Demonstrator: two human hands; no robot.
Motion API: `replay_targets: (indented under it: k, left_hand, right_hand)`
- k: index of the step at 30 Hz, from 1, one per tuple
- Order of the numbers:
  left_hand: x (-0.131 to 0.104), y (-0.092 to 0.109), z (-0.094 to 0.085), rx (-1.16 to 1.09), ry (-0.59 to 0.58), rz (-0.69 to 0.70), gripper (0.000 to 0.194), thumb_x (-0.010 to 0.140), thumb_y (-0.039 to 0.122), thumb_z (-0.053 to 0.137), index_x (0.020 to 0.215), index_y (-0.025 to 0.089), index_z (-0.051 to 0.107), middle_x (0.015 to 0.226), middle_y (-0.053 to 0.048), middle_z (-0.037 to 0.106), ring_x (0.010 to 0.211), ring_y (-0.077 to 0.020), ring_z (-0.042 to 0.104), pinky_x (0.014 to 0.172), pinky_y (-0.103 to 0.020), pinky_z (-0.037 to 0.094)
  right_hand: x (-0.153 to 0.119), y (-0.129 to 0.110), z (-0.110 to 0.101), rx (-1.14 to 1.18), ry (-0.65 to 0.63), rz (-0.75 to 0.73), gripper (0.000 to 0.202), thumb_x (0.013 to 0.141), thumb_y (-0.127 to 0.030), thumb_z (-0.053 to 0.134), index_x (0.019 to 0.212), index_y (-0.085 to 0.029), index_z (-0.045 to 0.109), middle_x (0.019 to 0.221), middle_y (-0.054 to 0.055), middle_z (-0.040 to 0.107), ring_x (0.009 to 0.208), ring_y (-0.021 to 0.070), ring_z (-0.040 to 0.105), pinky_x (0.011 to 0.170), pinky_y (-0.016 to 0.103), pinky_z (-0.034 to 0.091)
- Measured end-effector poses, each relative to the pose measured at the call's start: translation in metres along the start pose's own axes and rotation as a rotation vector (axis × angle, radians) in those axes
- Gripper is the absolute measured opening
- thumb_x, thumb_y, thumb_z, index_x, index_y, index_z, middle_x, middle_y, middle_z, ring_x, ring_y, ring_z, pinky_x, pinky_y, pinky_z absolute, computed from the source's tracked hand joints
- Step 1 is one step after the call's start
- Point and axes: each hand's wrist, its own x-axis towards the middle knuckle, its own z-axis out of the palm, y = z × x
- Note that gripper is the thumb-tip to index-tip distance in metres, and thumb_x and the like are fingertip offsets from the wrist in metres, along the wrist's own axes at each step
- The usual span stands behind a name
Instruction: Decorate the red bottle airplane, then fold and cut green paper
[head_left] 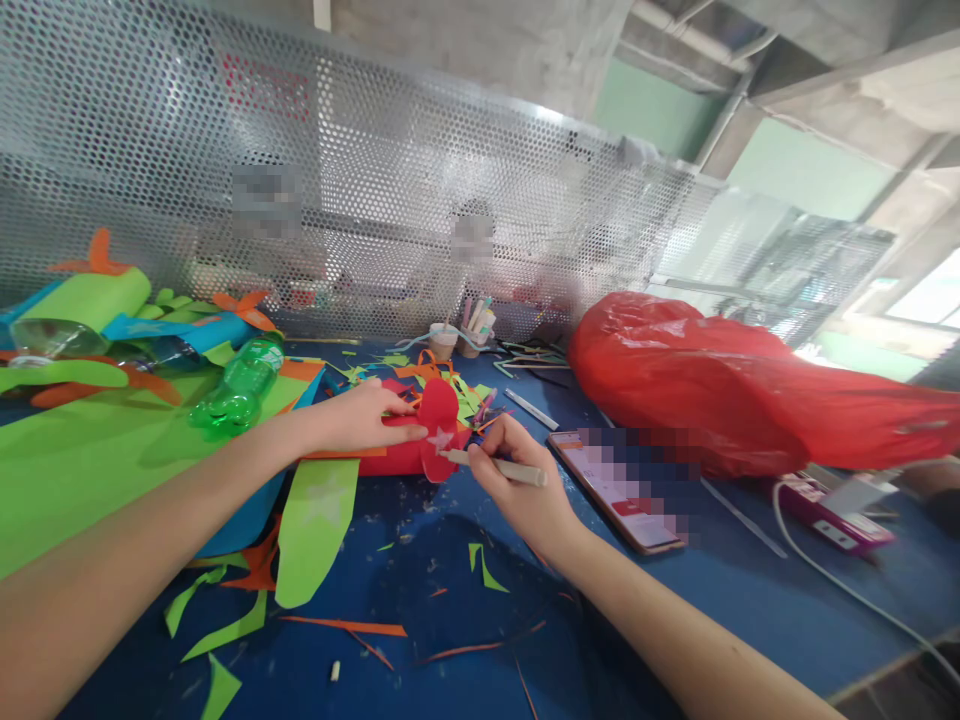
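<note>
Red paper model [396, 447] lies on the blue table [450, 620], in front of the person and between the two hands. The left hand [358, 418] holds it from its left side, with the thumb along the body and the fingers near the round red blades [439, 400]. The right hand [525, 490] keeps a narrow grip on a light marker [514, 468], and the tip is at the pale star [440, 440] on the blades.

Behind the work stand two cups. The white cup [442, 346] has a thin stick in it, and the marker cup [470, 347], just beside, is full of pens with pale and coloured ends. A green bottle [244, 383] lies on the green sheet [97, 430]; I cannot tell if something is inside. At the far left, a clear bottle [82, 312] is wrapped in light green paper. On the right, the big red bag [697, 390] bulges, but its content is hidden. A phone [619, 490] with a lit screen lies near the right hand.
</note>
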Motion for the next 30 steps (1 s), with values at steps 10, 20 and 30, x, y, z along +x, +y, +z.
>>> replay_targets:
  k: [10, 20, 30]
  left_hand:
    - [-0.0005, -0.0007, -0.0001, -0.006, 0.009, 0.001, 0.052, 0.094, 0.061, 0.047, 0.089, 0.018, 0.076, 0.082, -0.009, 0.074, 0.084, -0.0272, 0.059, 0.074, -0.035, 0.042]
    - [-0.0003, 0.0000, 0.0001, -0.008, 0.018, 0.031, 0.049, 0.095, 0.059, 0.048, 0.082, 0.019, 0.074, 0.078, -0.007, 0.073, 0.077, -0.0242, 0.059, 0.075, -0.034, 0.040]
    - [0.0008, 0.0003, -0.0005, -0.008, -0.006, 0.003, 0.048, 0.094, 0.059, 0.049, 0.082, 0.019, 0.073, 0.078, -0.008, 0.072, 0.082, -0.0267, 0.058, 0.075, -0.034, 0.040]
  right_hand:
    - [-0.0002, 0.0014, -0.0016, -0.009, 0.025, 0.018, 0.024, 0.082, -0.028, 0.058, 0.070, -0.024, 0.038, 0.057, -0.009, 0.037, 0.052, 0.0100, 0.030, 0.049, 0.024, 0.025]
    - [0.0003, 0.0008, 0.0005, 0.006, -0.006, 0.009, 0.023, 0.084, -0.028, 0.058, 0.071, -0.024, 0.039, 0.059, -0.008, 0.038, 0.053, 0.0098, 0.031, 0.049, 0.024, 0.026]
    - [-0.0008, -0.0001, 0.0007, 0.000, -0.006, 0.016, 0.023, 0.082, -0.029, 0.059, 0.071, -0.024, 0.040, 0.058, -0.008, 0.038, 0.052, 0.0096, 0.031, 0.049, 0.023, 0.026]
